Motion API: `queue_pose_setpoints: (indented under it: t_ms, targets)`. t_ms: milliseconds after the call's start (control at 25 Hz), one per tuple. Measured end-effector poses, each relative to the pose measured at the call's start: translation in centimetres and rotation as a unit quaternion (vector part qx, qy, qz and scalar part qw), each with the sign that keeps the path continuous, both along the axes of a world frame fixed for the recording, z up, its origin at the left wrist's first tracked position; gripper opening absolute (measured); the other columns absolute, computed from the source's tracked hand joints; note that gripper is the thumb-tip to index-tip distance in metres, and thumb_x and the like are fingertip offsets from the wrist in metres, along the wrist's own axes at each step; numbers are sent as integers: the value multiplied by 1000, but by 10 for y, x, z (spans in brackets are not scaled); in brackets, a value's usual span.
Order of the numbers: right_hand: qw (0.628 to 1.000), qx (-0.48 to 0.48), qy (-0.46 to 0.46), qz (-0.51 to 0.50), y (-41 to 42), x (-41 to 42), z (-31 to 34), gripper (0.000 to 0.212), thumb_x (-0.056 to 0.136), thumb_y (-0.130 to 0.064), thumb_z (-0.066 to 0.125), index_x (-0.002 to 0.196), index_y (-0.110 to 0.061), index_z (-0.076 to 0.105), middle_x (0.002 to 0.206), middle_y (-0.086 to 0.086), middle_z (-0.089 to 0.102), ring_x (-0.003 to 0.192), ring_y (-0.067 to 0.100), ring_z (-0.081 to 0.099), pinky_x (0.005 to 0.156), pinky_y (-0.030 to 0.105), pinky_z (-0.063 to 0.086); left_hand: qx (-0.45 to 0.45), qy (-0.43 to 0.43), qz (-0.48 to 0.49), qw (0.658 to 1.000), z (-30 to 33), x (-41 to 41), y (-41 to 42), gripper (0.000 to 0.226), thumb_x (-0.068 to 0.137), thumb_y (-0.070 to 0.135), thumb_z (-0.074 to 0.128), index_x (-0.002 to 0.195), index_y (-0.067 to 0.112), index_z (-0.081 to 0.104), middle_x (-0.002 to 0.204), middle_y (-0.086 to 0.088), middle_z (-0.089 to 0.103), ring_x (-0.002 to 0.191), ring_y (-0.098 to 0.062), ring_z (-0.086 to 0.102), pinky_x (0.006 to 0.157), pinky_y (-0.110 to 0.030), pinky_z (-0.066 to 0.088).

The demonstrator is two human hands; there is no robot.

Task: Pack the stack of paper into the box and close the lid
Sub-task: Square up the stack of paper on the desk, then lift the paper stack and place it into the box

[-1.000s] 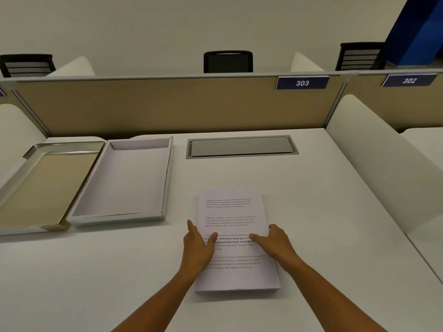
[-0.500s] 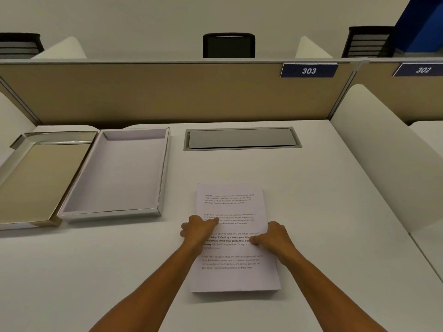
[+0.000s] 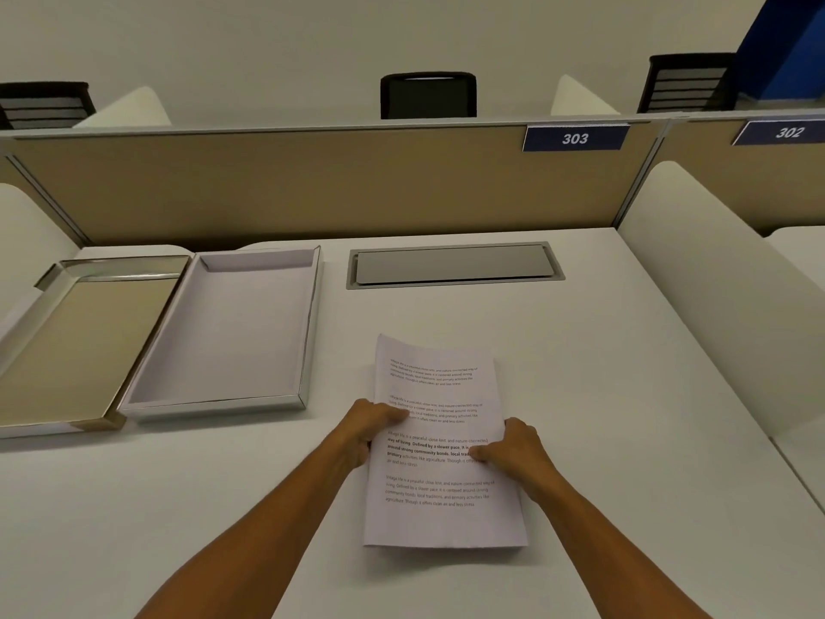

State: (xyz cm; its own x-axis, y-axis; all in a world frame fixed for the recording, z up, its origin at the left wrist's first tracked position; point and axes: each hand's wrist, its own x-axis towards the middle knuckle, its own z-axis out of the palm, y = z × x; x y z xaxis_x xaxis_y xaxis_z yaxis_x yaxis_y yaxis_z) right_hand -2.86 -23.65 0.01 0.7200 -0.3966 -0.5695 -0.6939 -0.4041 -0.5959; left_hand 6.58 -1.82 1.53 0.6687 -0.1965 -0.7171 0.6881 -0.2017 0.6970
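A stack of printed white paper (image 3: 439,516) is in front of me on the white desk, its far end bowed a little upward. My left hand (image 3: 366,428) grips its left edge, thumb on top. My right hand (image 3: 513,449) grips its right edge the same way. To the left lies the open white box (image 3: 250,399), shallow and with nothing in it. Beside that, further left, the lid (image 3: 96,424) rests upside down, its inside shiny gold.
A grey cable hatch (image 3: 451,265) is set flush in the desk beyond the paper. A beige partition (image 3: 290,185) with a "303" plate closes the back. A white curved divider (image 3: 714,306) stands on the right.
Both hands went from lying flat on the top sheet to clamping the stack's side edges. The stack's far end has come up slightly.
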Motion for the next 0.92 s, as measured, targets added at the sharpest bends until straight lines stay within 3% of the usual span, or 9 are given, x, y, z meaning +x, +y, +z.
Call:
queue_pose_setpoints:
  t_ms: [240,440,560,640,760,840,920]
  targets:
    - [1000,11,-10,-1,1,-3,1,70,74,-30,84,129,-5,48,132,17,53,113,33,60,97,47,54,-80,28,34,996,-9,-8,7,37,77,0,77,112,-2,65,95,-22,77,82,-40,75,58,-47,62]
    - [997,50,-51,-10,-2,-13,-5,74,75,-39,82,132,-7,48,135,16,52,118,33,58,99,48,52,-66,-89,19,994,2,-20,0,47,78,8,79,115,11,52,106,-14,74,79,-32,76,57,-39,61]
    - [985,122,-113,-51,-8,-19,-3,100,72,-56,79,146,-9,33,145,11,46,128,30,51,103,41,47,-85,-158,-4,984,13,-34,1,50,75,18,83,114,18,51,101,-7,75,80,-33,76,60,-42,62]
    - [961,213,-153,-84,-15,-22,3,109,71,-55,79,152,-10,22,149,10,44,132,28,49,106,42,43,-110,-193,-10,975,25,-46,5,54,71,23,85,115,21,53,101,-5,77,82,-36,76,64,-47,63]
    - [901,379,-193,-83,-27,-28,21,94,69,-46,85,145,-9,43,137,13,62,121,33,62,103,53,49,-151,-232,-4,961,40,-61,15,58,69,24,85,118,20,54,106,-8,75,88,-39,74,67,-51,63]
    - [892,389,-223,-50,-27,-32,36,74,69,-43,86,130,-11,60,123,12,71,109,34,70,87,50,59,-164,-258,1,952,50,-67,23,54,71,23,83,118,20,57,107,-9,74,90,-39,73,69,-52,62]
    - [894,352,-274,-49,-19,-37,52,56,73,-42,83,121,-20,66,118,10,74,101,32,73,76,44,62,-149,-295,4,944,60,-69,27,44,72,24,81,112,29,63,104,-4,75,89,-35,74,68,-49,63]
